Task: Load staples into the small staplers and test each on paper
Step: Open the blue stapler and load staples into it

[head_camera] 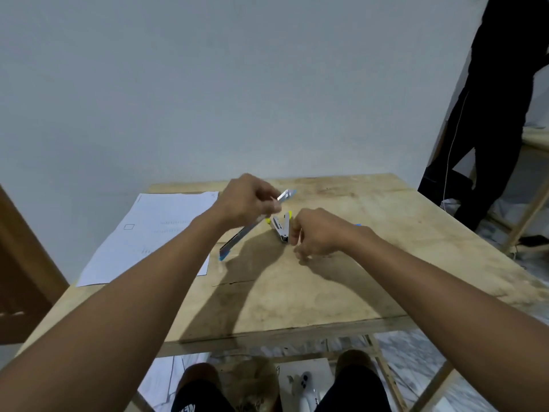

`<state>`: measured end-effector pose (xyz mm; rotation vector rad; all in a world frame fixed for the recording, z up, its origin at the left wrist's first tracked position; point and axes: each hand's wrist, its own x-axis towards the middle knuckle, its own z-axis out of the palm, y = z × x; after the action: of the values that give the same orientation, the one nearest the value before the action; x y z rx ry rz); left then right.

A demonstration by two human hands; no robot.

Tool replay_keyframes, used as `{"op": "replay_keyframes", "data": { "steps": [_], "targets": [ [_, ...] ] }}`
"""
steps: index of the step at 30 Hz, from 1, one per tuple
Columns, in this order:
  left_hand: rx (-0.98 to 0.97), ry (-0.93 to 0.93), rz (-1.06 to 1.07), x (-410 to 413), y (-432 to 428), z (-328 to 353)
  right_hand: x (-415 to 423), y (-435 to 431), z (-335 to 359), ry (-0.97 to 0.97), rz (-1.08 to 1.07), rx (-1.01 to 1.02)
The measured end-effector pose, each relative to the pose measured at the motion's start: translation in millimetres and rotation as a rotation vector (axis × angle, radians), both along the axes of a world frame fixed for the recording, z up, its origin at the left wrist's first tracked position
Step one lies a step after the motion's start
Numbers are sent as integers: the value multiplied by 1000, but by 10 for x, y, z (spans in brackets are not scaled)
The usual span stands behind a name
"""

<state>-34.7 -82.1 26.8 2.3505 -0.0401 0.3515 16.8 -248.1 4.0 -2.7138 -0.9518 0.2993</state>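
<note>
My left hand (248,200) grips a blue and silver stapler (237,237) that is swung open into a long straight bar, slanting from near the paper up past my fingers. A small yellow and white stapler (280,226) lies on the wooden table (341,292), spread open in a V. My right hand (319,233) has curled fingers and pinches that stapler at its hinge end. A white printed sheet of paper (148,233) lies on the table's left side, partly under my left forearm.
A bit of something blue (358,225) peeks out behind my right wrist. A person in black (490,114) stands at the table's far right corner. Under the table are my knees, papers and a white device (304,388).
</note>
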Motion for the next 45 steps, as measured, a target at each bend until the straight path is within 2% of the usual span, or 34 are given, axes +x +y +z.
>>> {"op": "replay_keyframes", "data": {
  "steps": [3,8,13,15,19,23,26,30,34,39,45],
  "targets": [
    [324,115,-35,-35,-61,-156,-25,-81,-88,9,33,-81],
    [524,217,-85,-44,-149,-464,-35,-255,-84,15,10,-159],
    [530,236,-41,-39,-169,-554,-21,-273,-131,-42,-62,51],
    [514,243,-23,-50,-155,-554,-47,-229,-169,-46,-39,61],
    [493,245,-18,-79,-139,-568,-63,-229,-151,-55,4,-45],
    [449,243,-42,-80,-213,-567,-27,-374,-3,11,11,-260],
    [450,250,-71,-46,-297,-558,-2,-485,48,65,15,-316],
    [475,287,-103,-20,-339,-513,56,-554,45,125,-27,-218],
    [437,339,-102,17,-350,-417,223,-656,45,66,-149,-85],
    [400,181,-77,158,-548,-252,476,-788,-23,-138,-278,20],
    [375,124,-52,488,-1034,-454,604,-905,-210,-114,-183,-53]
  ]
}}
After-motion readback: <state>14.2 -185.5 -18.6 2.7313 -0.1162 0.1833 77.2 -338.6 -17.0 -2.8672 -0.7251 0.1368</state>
